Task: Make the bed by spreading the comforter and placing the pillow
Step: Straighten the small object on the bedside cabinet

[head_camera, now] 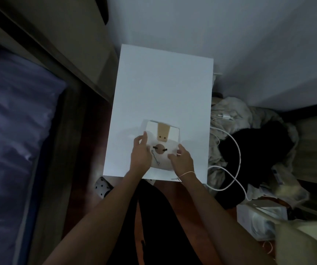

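Room: we look down into a dim corner, pale walls (249,44) behind the white bedside table (163,88), which we take as our landmark.
Bed: left of the table, across a strip of dark floor, lies the bed (10,121) with bluish-purple bedding; whether this cloth is the comforter we cannot tell, and we see no pillow for certain.
Clutter: right of the table sits a heap of beige and black cloth (249,146), with a white cable (236,150) looping over it and touching the table's right edge.
Device: on the table's near end rests a small white device (163,146) with a wooden strip and a round knob.
Left hand: our left hand (141,152) grips the device's left side, fingers curled round its edge.
Right hand: our right hand (180,157) rests on the device's right side, fingers bent onto it; a thin band circles the wrist.
Progress: we judge that bed-making is not yet begun; both hands are busy with the device, so spreading and pillow placing are all left.
Edges and room: the table's far half is bare; the gap between table and bed is narrow, and the right side is blocked by clutter.
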### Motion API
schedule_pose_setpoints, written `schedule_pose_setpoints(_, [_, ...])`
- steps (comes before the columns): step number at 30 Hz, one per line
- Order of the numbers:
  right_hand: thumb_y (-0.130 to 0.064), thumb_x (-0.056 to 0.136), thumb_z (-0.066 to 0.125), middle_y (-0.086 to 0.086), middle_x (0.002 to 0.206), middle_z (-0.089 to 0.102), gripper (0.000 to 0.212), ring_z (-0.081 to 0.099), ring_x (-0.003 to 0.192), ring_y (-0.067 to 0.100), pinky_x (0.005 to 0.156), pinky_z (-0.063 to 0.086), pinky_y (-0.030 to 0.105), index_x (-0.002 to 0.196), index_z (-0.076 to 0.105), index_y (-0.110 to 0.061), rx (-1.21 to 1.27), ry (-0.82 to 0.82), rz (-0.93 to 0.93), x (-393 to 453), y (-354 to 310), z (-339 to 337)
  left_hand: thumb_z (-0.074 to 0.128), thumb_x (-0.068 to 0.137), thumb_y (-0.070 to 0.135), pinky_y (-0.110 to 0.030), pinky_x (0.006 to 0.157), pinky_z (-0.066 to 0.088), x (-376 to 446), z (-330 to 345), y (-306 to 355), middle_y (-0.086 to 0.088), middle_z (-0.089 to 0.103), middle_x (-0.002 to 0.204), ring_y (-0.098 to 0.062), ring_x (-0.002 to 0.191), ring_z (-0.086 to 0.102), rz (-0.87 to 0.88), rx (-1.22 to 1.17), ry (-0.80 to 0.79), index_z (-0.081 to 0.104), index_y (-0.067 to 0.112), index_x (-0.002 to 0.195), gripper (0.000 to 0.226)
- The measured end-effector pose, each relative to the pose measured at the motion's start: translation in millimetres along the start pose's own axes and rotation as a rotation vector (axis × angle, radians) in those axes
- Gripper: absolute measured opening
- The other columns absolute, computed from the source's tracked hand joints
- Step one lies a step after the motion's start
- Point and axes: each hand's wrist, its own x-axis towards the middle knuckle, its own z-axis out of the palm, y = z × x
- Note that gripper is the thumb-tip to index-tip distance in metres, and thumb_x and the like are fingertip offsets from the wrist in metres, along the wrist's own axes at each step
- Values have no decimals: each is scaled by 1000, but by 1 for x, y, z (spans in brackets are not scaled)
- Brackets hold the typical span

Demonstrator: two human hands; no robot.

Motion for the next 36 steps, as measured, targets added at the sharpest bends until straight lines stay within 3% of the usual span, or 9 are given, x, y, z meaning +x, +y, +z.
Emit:
schedule_pose_setpoints(4, [-26, 83, 65, 10, 122, 56, 67, 54, 111, 25, 93, 43, 33, 142, 36, -13, -55, -39, -20, 7, -4, -12, 38, 98, 10, -33, 97, 38, 6, -9, -6, -21, 53, 127, -32, 115, 50, -94, -39, -46, 26, 16, 147, 50])
schedule_pose_setpoints(7, [-31, 83, 67, 11, 125, 56, 66, 54, 114, 26, 96, 42, 34, 140, 39, -12, -92, -43, -51, 14, -10, -19, 38, 98, 12, -34, 101, 36, 7, -16, -7, -18, 49, 135, -32, 122, 47, -150, -73, -75, 29, 19, 147, 49])
schedule_pose_setpoints(10, [-29, 83, 68, 12, 131, 51, 62, 51, 119, 26, 100, 41, 36, 137, 42, -12, -170, -17, -197, 23, -24, -25, 39, 98, 14, -36, 100, 38, 8, -22, -6, -16, 48, 138, -32, 122, 47, -194, -96, -113, 30, 22, 146, 50])
schedule_pose_setpoints(15, [-39, 77, 73, 5, 145, 41, 77, 37, 133, 23, 108, 30, 35, 142, 36, -21, -372, -219, -323, 45, -53, -16, 41, 96, 15, -35, 92, 45, 10, -30, -7, -15, 55, 129, -30, 112, 54, -226, -136, -151, 32, 24, 145, 51])
schedule_pose_setpoints(22, [-46, 69, 77, 7, 138, 50, 78, 45, 127, 28, 106, 36, 45, 137, 44, -24, -558, -304, -329, 65, -66, -12, 43, 96, 15, -32, 85, 46, 15, -37, -2, -12, 58, 121, -28, 105, 56, -239, -105, -156, 36, 25, 144, 49])
schedule_pose_setpoints(26, [-32, 71, 77, 13, 136, 36, 69, 37, 125, 31, 106, 36, 45, 131, 47, -19, -633, -299, -370, 65, -76, -11, 44, 94, 16, -33, 87, 47, 16, -39, 0, -10, 62, 117, -26, 101, 57, -248, -63, -166, 38, 25, 143, 50])
schedule_pose_setpoints(30, [-18, 69, 74, 17, 120, 44, 41, 43, 117, 32, 98, 44, 41, 106, 56, -11, -648, -297, -407, 60, -88, -11, 46, 92, 16, -37, 96, 46, 20, -46, 7, -10, 58, 128, -27, 112, 54, -273, -61, -169, 41, 24, 141, 50])
schedule_pose_setpoints(34, [-28, 78, 72, 6, 127, 45, 63, 48, 115, 20, 100, 40, 30, 136, 46, -20, -383, -299, -336, 65, -82, -23, 49, 87, 10, -34, 91, 45, 28, -57, 16, -10, 55, 131, -27, 116, 53, -300, -158, -180, 48, 19, 136, 50])
schedule_pose_setpoints(36, [-28, 90, 60, 2, 126, 53, 46, 52, 113, 16, 96, 37, 24, 134, 50, -20, -238, -201, -326, 68, -74, -33, 51, 85, 7, -35, 84, 46, 33, -62, 22, -11, 57, 125, -29, 111, 54, -327, -255, -210, 54, 12, 129, 45])
